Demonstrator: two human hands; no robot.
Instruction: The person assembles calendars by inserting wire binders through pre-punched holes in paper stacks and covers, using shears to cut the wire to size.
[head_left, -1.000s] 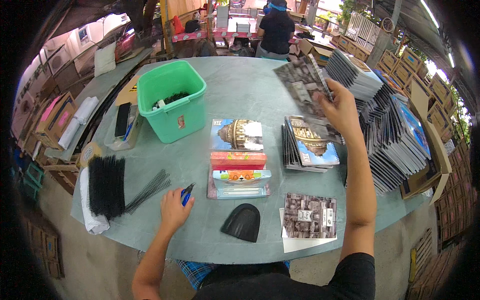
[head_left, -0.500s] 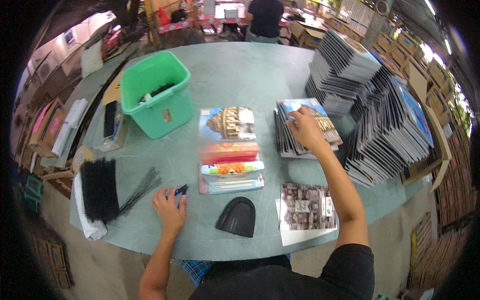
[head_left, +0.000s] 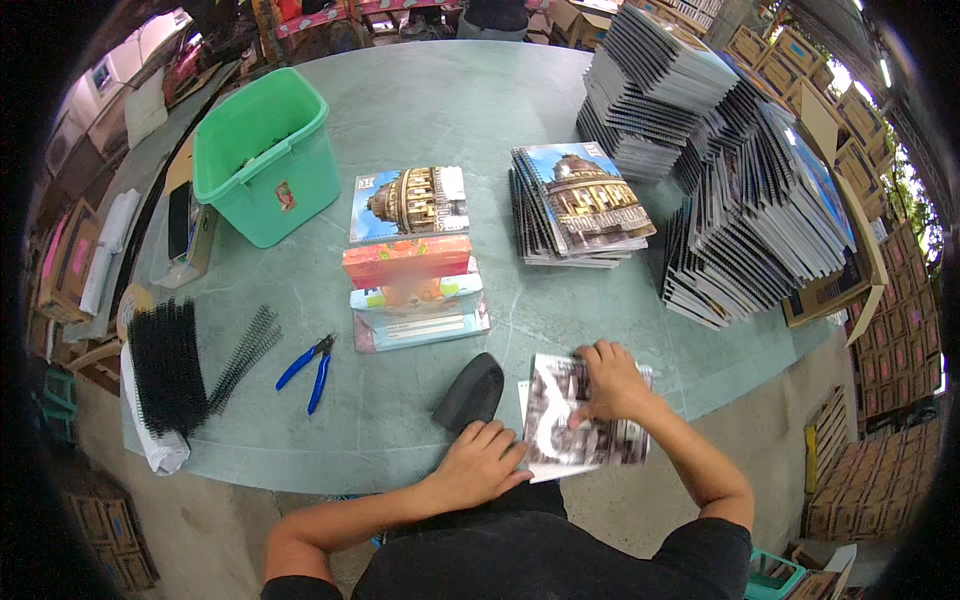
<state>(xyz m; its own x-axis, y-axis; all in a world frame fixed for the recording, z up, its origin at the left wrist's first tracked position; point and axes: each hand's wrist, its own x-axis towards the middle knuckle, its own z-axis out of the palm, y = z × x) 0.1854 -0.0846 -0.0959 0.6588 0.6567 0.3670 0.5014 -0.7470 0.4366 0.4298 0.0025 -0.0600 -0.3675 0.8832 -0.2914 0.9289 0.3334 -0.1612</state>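
My right hand (head_left: 614, 382) grips a black-and-white printed sheet stack (head_left: 555, 405) near the front edge, thumb across its face. White paper shows beneath. Blur and glare cover part of the print. My left hand (head_left: 478, 464) lies beside the stack's lower left corner with fingers extended. Its fingertips are close to a black arch-shaped pad (head_left: 472, 392); contact is hard to judge. Blue-handled cutters (head_left: 310, 372) lie spread on the table to the left. Farther back is a small stack of spiral-bound booklets (head_left: 585, 195) with a domed building on the cover.
Small cartons (head_left: 410, 263) and a similar cover (head_left: 410, 203) occupy the middle. Left stand a green bin (head_left: 285, 170), black spiral coils (head_left: 165, 365) and a few loose coils (head_left: 245, 358). Tall booklet piles (head_left: 760, 220) fill the right. Beyond the table's far edge is a person (head_left: 495, 18).
My left hand has let go of the cutters and moved right. My right hand has come from the booklet stack down onto the printed sheets. The black pad has turned and shifted right.
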